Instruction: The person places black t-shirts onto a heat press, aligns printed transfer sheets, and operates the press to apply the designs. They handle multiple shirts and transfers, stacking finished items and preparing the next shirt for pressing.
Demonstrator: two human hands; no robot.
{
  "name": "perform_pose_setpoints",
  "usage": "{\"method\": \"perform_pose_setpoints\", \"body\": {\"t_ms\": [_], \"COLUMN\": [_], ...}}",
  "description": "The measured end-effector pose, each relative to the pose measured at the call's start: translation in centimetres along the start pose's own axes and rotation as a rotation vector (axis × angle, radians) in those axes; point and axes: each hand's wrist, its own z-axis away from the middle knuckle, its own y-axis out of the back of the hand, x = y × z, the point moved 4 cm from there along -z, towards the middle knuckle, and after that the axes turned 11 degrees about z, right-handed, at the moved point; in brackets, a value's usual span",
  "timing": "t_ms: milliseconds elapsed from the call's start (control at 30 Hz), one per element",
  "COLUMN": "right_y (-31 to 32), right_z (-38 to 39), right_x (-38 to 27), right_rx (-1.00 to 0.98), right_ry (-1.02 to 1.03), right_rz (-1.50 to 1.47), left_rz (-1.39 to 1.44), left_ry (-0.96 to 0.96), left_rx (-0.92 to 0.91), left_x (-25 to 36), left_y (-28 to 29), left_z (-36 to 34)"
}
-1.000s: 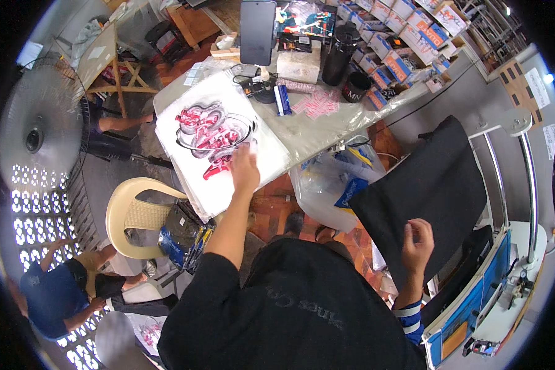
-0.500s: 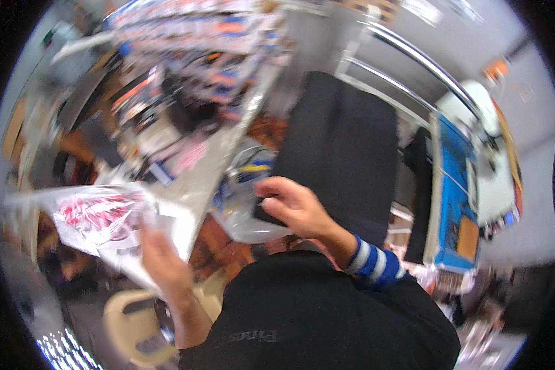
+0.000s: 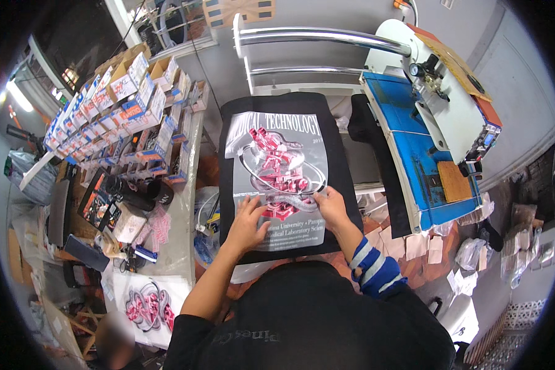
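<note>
A printed transfer film with a grey, white and pink design lies over the black fabric, which is spread on a flat board in front of me. The film's upper left corner curls up a little. My left hand rests on the lower left of the film with its fingers spread. At the right edge my right hand is closed, thumb and fingers pinching the film's margin. A blue and white striped band circles my right forearm.
At the right stands a heat press with a blue bed and chrome bars. Cardboard parts bins rise at the far left. On the left table lies another printed sheet. A person shows at lower left.
The printed film, earlier out at the left by my left hand, now lies on the black fabric. Both hands have come onto it, and my view has turned to the left.
</note>
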Motion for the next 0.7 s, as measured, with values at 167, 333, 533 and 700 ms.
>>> {"method": "perform_pose_setpoints", "body": {"t_ms": [167,333,533,700], "right_y": [2.3,-0.7,0.3,1.1], "right_z": [0.5,4.0,2.3,1.2], "right_x": [-5.0,-3.4,-3.4,-3.7], "right_rx": [0.412,0.119,0.049,0.001], "right_ry": [0.377,0.732,0.642,0.581], "right_rz": [0.819,1.496,1.542,1.517], "left_rz": [-0.021,-0.084,-0.346,-0.424], "left_ry": [-0.084,-0.153,0.008,0.139], "left_rx": [0.187,0.381,0.241,0.152], "left_x": [-1.9,-6.9,-17.8,-21.7], "left_y": [1.3,5.9,7.9,8.0], "left_z": [-3.1,-14.6,-28.3,-34.0]}}
